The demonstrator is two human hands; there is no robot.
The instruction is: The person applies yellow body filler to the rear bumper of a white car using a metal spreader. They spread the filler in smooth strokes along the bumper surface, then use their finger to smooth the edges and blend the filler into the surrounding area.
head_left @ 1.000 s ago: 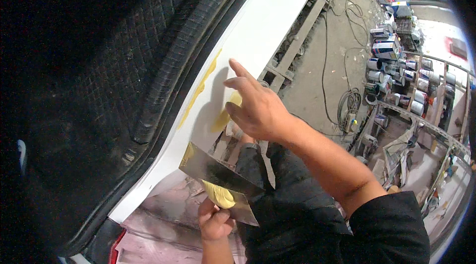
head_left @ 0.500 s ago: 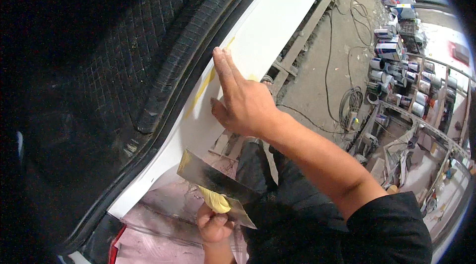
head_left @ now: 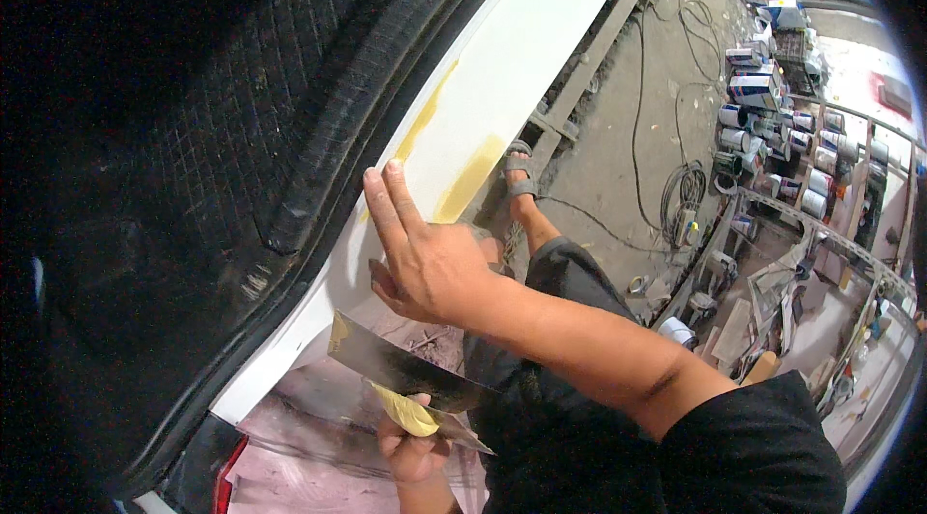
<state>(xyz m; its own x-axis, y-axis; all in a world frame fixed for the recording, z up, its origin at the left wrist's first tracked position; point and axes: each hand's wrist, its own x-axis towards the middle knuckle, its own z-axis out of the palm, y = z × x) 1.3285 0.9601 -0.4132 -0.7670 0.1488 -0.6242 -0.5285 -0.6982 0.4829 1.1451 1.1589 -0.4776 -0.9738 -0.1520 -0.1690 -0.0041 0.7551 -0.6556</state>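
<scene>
Fingertips of my right hand lie at the inner edge of the white panel, over the line of the yellow streak that runs along it. The first two fingers are straight and close together, I'd judge so that only their ends meet that narrow strip; the thumb stands off, and this hand grips nothing. How hard the fingers press I cannot tell. Nearer my body, my left hand is curled around the end of two thin plates, which it holds tilted and fanned apart, probably so that one does not smear the other. The lump of yellow paste sits close against my fingers, apparently on the lower plate. With the plates low and off to one side, my right hand seems to have room to work. Farther out on the panel a broader yellow patch lies apart from the streak, and ribbed black trim borders the inner side. Beyond the outer edge are my sandalled foot, wooden slats and coiled cable; cans and boxes crowd together at the right, perhaps to leave the floor walkable.
</scene>
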